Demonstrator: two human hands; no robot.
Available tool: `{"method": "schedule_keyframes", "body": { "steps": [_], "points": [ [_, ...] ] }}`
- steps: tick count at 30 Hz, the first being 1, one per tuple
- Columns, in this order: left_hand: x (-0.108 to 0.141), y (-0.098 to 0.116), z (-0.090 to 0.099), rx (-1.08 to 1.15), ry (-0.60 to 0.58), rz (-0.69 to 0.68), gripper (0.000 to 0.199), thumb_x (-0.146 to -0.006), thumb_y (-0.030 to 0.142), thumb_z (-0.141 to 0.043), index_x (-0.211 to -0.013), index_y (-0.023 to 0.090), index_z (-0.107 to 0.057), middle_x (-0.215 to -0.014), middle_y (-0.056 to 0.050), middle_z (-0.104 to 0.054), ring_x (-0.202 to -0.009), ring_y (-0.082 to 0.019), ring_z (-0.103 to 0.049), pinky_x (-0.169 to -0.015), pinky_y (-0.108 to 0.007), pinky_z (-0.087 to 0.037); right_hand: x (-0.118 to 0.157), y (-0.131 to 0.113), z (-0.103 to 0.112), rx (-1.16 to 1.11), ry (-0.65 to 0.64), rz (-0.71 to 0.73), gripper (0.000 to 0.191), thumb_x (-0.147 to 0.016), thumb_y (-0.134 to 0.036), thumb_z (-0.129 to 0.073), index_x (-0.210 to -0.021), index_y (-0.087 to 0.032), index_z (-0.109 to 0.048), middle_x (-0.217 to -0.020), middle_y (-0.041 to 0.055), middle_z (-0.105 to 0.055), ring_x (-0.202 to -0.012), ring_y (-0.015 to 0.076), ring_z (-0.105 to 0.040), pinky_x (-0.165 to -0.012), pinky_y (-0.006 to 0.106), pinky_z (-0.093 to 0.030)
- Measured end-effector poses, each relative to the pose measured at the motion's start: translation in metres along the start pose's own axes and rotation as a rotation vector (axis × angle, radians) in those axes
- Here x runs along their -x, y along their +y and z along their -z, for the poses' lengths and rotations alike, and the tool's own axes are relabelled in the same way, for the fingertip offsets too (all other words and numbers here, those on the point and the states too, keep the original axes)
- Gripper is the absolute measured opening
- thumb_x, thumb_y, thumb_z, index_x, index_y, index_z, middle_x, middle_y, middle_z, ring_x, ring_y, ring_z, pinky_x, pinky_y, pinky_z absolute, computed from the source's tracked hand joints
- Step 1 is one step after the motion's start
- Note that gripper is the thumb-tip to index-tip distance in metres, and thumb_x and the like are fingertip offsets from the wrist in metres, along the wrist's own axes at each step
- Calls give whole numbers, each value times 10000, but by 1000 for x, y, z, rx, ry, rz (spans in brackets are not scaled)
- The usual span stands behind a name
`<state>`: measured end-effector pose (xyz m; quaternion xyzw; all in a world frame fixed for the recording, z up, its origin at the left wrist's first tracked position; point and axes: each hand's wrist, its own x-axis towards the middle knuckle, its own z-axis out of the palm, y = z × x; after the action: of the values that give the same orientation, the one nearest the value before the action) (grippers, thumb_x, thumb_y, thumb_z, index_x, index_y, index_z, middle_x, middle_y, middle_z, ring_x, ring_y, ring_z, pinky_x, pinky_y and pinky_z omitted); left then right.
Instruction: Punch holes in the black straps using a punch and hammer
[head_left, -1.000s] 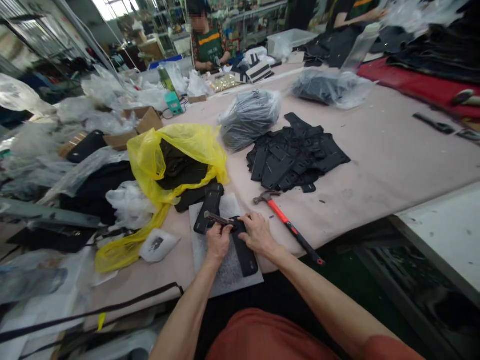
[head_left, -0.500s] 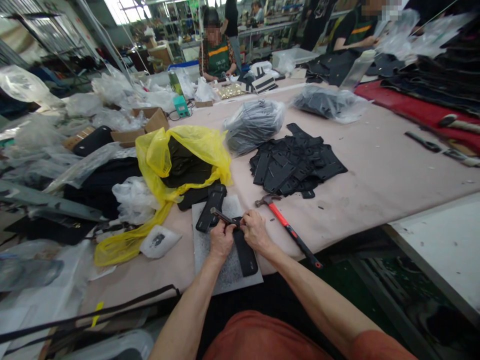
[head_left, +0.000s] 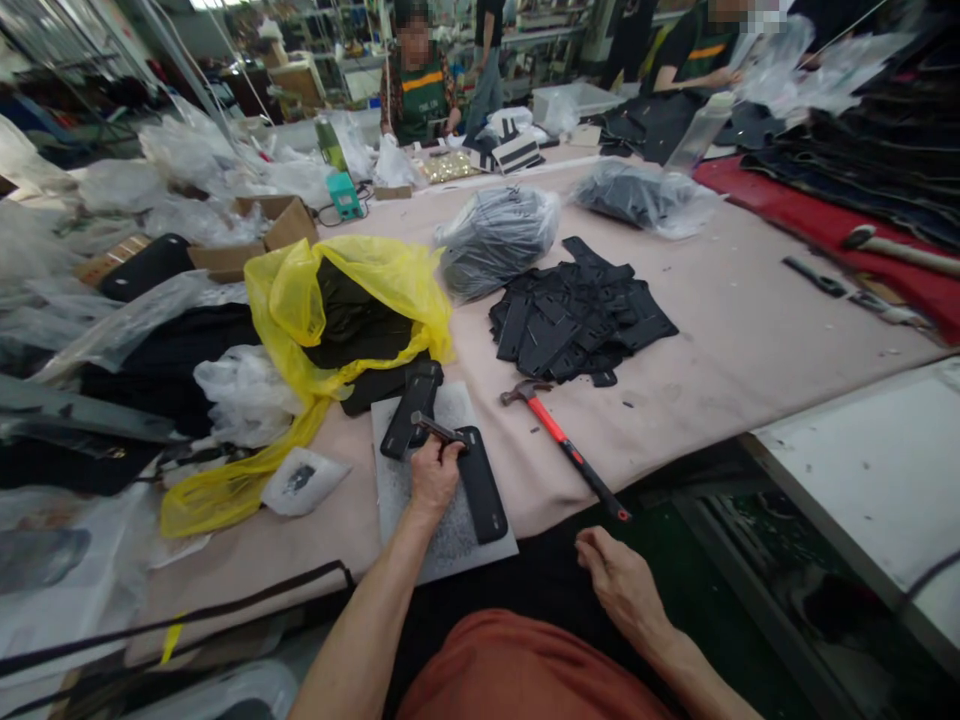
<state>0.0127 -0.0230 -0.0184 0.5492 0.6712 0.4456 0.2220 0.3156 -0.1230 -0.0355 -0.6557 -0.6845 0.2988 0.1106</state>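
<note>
My left hand [head_left: 435,478] is closed around a dark metal punch [head_left: 430,428], which leans over the grey board [head_left: 442,560]. Beneath the tool's lower end lies a flat black strip [head_left: 484,490] with rounded ends and small slots. A second black strip [head_left: 409,412] rests on the board further left. My right hand [head_left: 619,570] is off the table's front edge, its fingers curled together; anything inside them is hidden. Between the strips and that edge, a claw hammer [head_left: 562,440] with a red and black handle lies on the table.
A heap of black pieces [head_left: 577,325] lies past the hammer. A yellow plastic bag [head_left: 289,300] holds dark pieces to the left. Clear bags [head_left: 502,240] of black parts stand behind. Long tools lie beside red cloth [head_left: 810,225] at right. Co-workers [head_left: 424,100] sit across the table.
My right hand has left the black strip and drawn back right and down, past the table edge. My left hand keeps the punch over the strip. The view has shifted slightly.
</note>
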Motion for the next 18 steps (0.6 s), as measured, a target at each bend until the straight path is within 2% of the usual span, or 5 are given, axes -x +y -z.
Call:
{"method": "schedule_keyframes", "body": {
  "steps": [4,8,10,15,18],
  "points": [
    [0,0,0,9,1,-13,171,-862,273,-579,-955,192,-696,-921,-57,-744,-863,-220,-695,-820,-337,-535,15,60,-8,402,-115,-269,387,-971,-427,-335,-780,-204,-585,-658,67,-639,-637,218,-637,-570,293,-365],
    [0,1,1,6,-6,-2,181,-864,284,-579,-961,191,-701,-924,-61,-744,-880,-223,-696,-836,-342,-538,15,93,-10,513,-70,-306,210,-879,-205,-422,-846,-204,-629,-916,97,-659,-814,221,-635,-594,277,-348],
    [0,2,1,-5,-8,8,194,-866,292,-580,-972,187,-702,-919,-66,-745,-881,-228,-696,-841,-349,-538,12,93,-10,463,-56,-303,201,-803,-152,-460,-828,-219,-648,-1037,93,-643,-891,224,-620,-609,272,-353],
    [0,4,1,-3,-2,4,196,-866,306,-578,-966,192,-704,-949,-65,-745,-900,-226,-695,-846,-348,-539,3,70,-16,148,-158,-293,191,-780,-109,-412,-763,-212,-571,-708,25,-644,-666,164,-606,-607,262,-371],
    [0,4,1,19,-4,5,192,-865,301,-577,-962,190,-700,-961,-64,-744,-908,-222,-696,-844,-339,-541,-1,63,-20,176,-106,-295,240,-901,-199,-358,-884,-201,-597,-739,58,-683,-691,182,-647,-662,285,-403]
  ]
}}
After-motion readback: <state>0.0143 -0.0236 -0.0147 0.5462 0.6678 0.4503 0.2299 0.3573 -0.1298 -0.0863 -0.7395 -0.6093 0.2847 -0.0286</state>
